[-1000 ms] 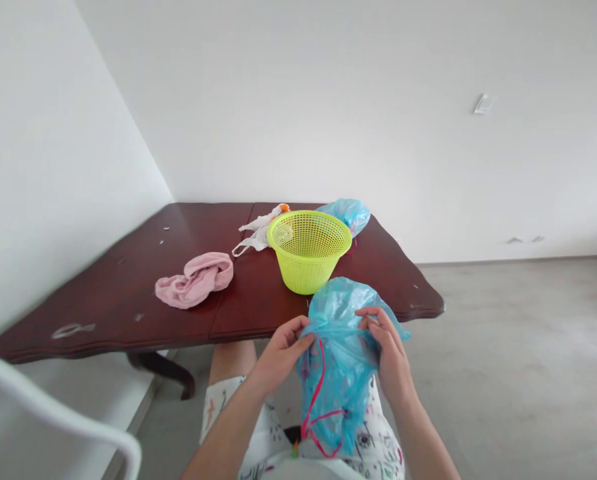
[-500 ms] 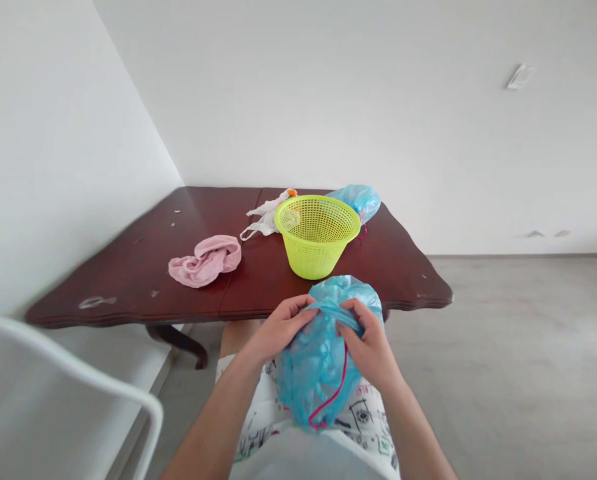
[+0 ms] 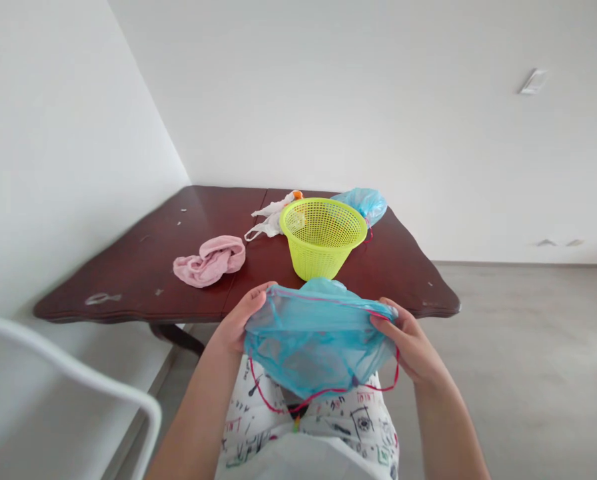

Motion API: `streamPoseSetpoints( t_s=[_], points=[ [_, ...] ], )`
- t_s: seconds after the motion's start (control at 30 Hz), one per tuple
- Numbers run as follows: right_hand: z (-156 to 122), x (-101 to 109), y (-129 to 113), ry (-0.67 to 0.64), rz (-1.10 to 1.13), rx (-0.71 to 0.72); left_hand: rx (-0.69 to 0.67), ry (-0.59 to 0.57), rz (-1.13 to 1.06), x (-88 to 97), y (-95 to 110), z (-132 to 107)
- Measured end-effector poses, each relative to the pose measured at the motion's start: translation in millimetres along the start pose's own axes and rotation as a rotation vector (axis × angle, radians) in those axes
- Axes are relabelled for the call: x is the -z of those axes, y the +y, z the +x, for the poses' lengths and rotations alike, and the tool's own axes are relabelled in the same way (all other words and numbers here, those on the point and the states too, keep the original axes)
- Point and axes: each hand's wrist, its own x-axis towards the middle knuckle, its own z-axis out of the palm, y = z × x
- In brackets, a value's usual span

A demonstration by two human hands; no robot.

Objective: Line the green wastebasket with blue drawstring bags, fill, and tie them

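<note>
A translucent blue plastic drawstring bag point(image 3: 323, 343) is stretched wide above my lap, its mouth spread toward me. My left hand point(image 3: 246, 313) grips the rim at the left side, fingers partly behind the film. At the opposite side my right hand point(image 3: 403, 337) pinches the rim between thumb and fingers. A red drawstring point(image 3: 303, 405) hangs in a loop below the mouth. Beyond the bag, a yellow-green plastic basket point(image 3: 318, 257) stands upright on the table; nothing shows in the part of its inside that I can see.
The dark wooden table point(image 3: 203, 200) bears a crumpled pink cloth point(image 3: 211, 261) on the left. Behind the basket lie a white plastic bag point(image 3: 268, 223) with an orange patch and another blue bag point(image 3: 366, 203). A white curved rail point(image 3: 78, 373) crosses the lower left.
My hands have moved apart, and the bunched blue bag is now spread open between them. Its red drawstring has swung into a wide loop. The table things stay in place as the view shifts slightly.
</note>
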Motion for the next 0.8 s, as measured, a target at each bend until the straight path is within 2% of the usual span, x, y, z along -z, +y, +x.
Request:
streamPoseSetpoints(
  t_s=[0.1,0.17,0.23,0.33,0.43,0.57,0.63,0.7,0.8],
  points=[
    [7.1,15.1,0.6,0.075,-0.063,0.07,-0.014,-0.168,0.132,6.0,12.8,-6.7],
    [12.3,23.2,2.6,0.157,-0.019,0.08,-0.057,-0.26,0.387,8.6,21.6,-13.4],
    [16.5,27.9,4.2,0.216,0.018,0.096,-0.103,-0.283,0.637,9.3,28.3,-20.5],
    [19.9,29.4,5.3,0.231,0.023,0.106,-0.105,-0.187,0.806,8.4,33.8,-28.0],
    [20.8,28.9,7.0,0.23,-0.088,0.165,-0.111,0.009,0.842,9.4,37.3,-30.1],
    [15.1,31.0,7.6,0.229,-0.301,0.31,-0.266,0.241,0.828,14.1,45.1,-29.4],
    [6.0,30.5,3.7,0.17,-0.328,0.322,-0.294,0.275,0.759,12.3,50.1,-30.8],
    [-6.7,23.1,-2.7,0.032,-0.374,0.336,-0.27,0.256,0.657,3.5,53.8,-33.4],
    [-22.5,-8.4,-10.2,-0.108,-0.549,0.446,-0.239,0.174,0.508,-23.3,54.1,-35.7]
  ],
)
